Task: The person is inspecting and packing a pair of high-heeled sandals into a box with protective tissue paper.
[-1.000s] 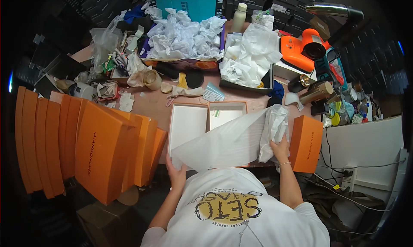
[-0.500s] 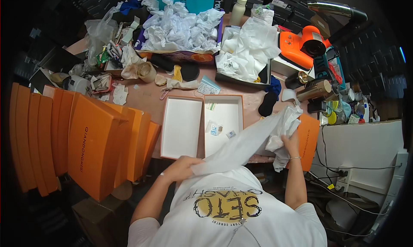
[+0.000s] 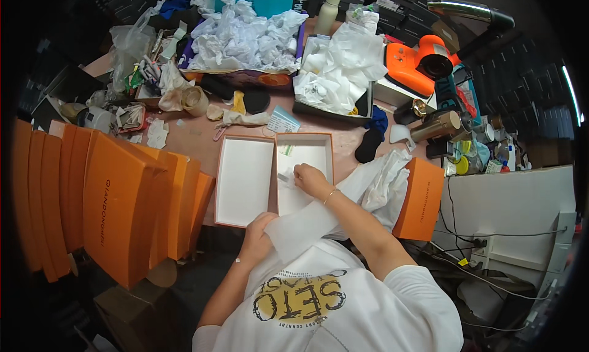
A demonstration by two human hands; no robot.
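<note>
An open two-part box lies in front of me, its left white-lined half [image 3: 245, 180] bare inside and its right half [image 3: 326, 144] holding small packets. My right hand [image 3: 311, 181] reaches into the right half, fingers curled together beside a small clear packet [image 3: 284, 177]; what they pinch is hidden. Near the box's front edge my left hand [image 3: 257, 236] grips the end of a long white sheet of tissue paper [image 3: 300, 229]. The sheet runs right under my right forearm to a crumpled bundle [image 3: 388, 186]. A small green-and-white packet [image 3: 286, 149] lies at the far end.
Orange boxes [image 3: 119, 205] stand in a row at left, and another orange box [image 3: 419, 198] at right. Behind are a box of crumpled paper [image 3: 245, 76], a black tray of tissue [image 3: 300, 106], an orange device [image 3: 408, 66], black insoles [image 3: 368, 144] and a bottle [image 3: 327, 13].
My right hand has let go of the crumpled tissue paper at the right and moved left into the box. My left hand still grips the sheet's end. The view has shifted slightly.
</note>
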